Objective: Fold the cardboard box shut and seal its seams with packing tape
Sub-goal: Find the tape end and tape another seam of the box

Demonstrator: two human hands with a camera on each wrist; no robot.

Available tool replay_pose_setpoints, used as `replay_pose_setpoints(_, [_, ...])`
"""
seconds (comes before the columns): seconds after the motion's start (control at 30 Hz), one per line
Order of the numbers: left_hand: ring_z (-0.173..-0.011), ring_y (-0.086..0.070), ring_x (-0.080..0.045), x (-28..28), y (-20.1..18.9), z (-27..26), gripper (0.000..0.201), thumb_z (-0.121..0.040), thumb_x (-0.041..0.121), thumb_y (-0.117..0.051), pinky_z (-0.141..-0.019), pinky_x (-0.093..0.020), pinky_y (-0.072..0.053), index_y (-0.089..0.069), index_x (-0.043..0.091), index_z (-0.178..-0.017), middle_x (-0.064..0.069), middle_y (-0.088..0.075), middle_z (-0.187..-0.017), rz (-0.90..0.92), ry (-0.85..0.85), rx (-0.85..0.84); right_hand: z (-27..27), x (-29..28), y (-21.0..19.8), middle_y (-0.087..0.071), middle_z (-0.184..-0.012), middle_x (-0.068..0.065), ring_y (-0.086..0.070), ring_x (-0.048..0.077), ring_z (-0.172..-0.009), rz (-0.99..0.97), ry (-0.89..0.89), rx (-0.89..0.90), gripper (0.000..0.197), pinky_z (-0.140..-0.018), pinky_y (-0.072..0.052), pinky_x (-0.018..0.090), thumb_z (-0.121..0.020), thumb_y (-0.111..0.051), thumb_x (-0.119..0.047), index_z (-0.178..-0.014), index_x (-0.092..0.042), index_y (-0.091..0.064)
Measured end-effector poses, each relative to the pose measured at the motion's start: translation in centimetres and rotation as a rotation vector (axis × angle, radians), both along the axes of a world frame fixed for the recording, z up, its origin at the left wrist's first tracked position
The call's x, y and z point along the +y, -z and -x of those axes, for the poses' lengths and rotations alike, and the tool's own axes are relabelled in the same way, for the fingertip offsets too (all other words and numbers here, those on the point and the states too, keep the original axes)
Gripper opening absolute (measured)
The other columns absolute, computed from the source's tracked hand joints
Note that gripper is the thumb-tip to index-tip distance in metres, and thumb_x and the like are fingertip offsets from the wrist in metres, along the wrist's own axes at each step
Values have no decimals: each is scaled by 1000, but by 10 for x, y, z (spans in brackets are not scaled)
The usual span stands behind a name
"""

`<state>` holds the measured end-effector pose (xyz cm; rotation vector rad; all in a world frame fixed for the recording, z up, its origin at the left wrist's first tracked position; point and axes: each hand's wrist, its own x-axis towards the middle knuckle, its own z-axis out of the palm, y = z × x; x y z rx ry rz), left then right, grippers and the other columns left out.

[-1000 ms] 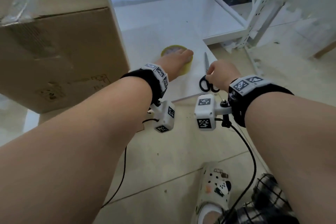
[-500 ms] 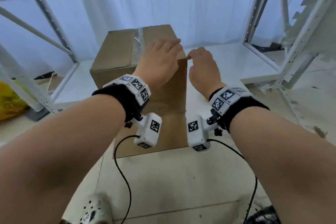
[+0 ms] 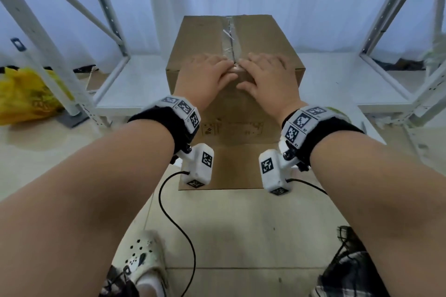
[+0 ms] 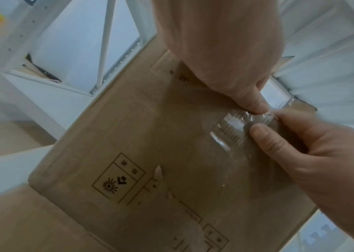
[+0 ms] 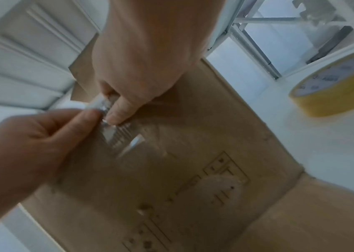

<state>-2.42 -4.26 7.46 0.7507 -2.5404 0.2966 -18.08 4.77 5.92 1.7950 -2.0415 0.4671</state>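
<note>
The brown cardboard box (image 3: pixel 231 108) stands closed on a low white shelf, with clear packing tape (image 3: pixel 229 38) running along its top seam. My left hand (image 3: pixel 205 75) and right hand (image 3: pixel 268 72) lie side by side over the near top edge, fingers flat on the lid. In the left wrist view both thumbs press the wrinkled tape end (image 4: pixel 232 129) against the front face, left hand (image 4: pixel 215 42) above and right hand (image 4: pixel 312 150) beside it. The yellow tape roll (image 5: pixel 333 85) lies on the shelf right of the box.
White metal rack uprights (image 3: pixel 48 50) flank the box on both sides. A yellow plastic bag (image 3: pixel 26 96) sits on the floor at far left. A cardboard piece (image 3: pixel 231 169) lies below the box front. My foot in a white clog (image 3: pixel 142 255) is near.
One second ago my left hand was on the tape roll and my right hand at the scissors. Both hands have since come to the box and now press the tape at its near edge.
</note>
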Motion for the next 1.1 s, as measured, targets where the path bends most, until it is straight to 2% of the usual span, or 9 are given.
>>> replay_pose_setpoints(0.17, [-107, -58, -29, 5, 14, 0, 55, -84, 51, -38, -91, -42, -41, -57, 13, -120, -5, -63, -120, 97, -64, -88, -9, 6, 10, -33, -149, 8, -26, 30, -138, -74, 73, 136, 81, -113, -10, 52, -83, -63, -52, -147, -17, -29])
replay_pose_setpoints(0.3, [-119, -50, -29, 13, 22, 1, 67, -80, 54, -51, -99, -41, -26, -46, 9, -130, -9, -53, -131, 101, -131, -124, -14, 11, 7, -27, -151, 8, -23, 30, -140, -159, 124, 179, 99, -115, -10, 50, -73, -73, -51, -149, -15, -20])
replay_pose_setpoints(0.4, [-136, -31, -28, 19, 15, -2, 85, -82, 52, -61, -111, -43, -21, -25, 8, -144, -10, -34, -147, 97, -137, -243, -6, 17, -5, -47, -141, 6, -41, 26, -130, -29, -20, -48, 70, -110, -25, 43, -86, -61, -49, -143, -16, -37])
replay_pose_setpoints(0.47, [-136, -32, -26, 22, 6, -3, 70, -92, 52, -48, -112, -41, -22, -28, 10, -144, -8, -35, -148, 60, -80, -165, 4, 20, -17, -65, -113, 6, -58, 26, -107, 141, -87, -241, 39, -98, -40, 41, -95, -48, -37, -126, -15, -57])
replay_pose_setpoints(0.53, [-132, -41, -23, 22, -3, 1, 53, -99, 47, -33, -108, -38, -30, -39, 13, -139, -5, -44, -144, 6, 2, -63, 11, 19, -28, -64, -89, 4, -58, 30, -98, 185, 51, -252, 34, -93, -38, 42, -97, -35, -30, -95, -18, -66])
replay_pose_setpoints(0.63, [-105, -59, -21, 25, -14, 13, 46, -102, 44, -23, -86, -35, -48, -58, 15, -111, -3, -63, -113, -27, 63, -58, 16, 14, -29, -56, -131, 6, -39, 34, -129, 8, 252, -353, 38, -107, -26, 49, -97, -30, -36, -111, -29, -64])
replay_pose_setpoints(0.7, [-88, -60, -22, 21, -22, 28, 52, -102, 44, -16, -76, -35, -49, -57, 13, -95, -3, -61, -94, -89, 23, -106, 18, 11, -25, -46, -145, 5, -33, 32, -134, -25, 226, -463, 39, -105, -33, 47, -98, -34, -35, -126, -28, -60])
replay_pose_setpoints(0.9, [-112, -52, -31, -10, -51, 67, 52, -103, 38, -12, -98, -42, -39, -51, 6, -117, -18, -54, -127, -465, -77, -315, 20, 7, -19, -58, -130, -1, -37, 29, -123, 107, 232, -532, 34, -90, -42, 39, -94, -41, -34, -106, -24, -71])
replay_pose_setpoints(1.1, [-128, -43, -30, -53, -55, 96, 63, -98, 53, -24, -104, -38, -31, -35, 7, -140, -16, -40, -145, -474, -238, -437, 35, -12, -37, -52, -88, -2, -46, 24, -97, 94, 307, -412, 29, -74, -40, 34, -89, -48, -36, -66, -21, -58])
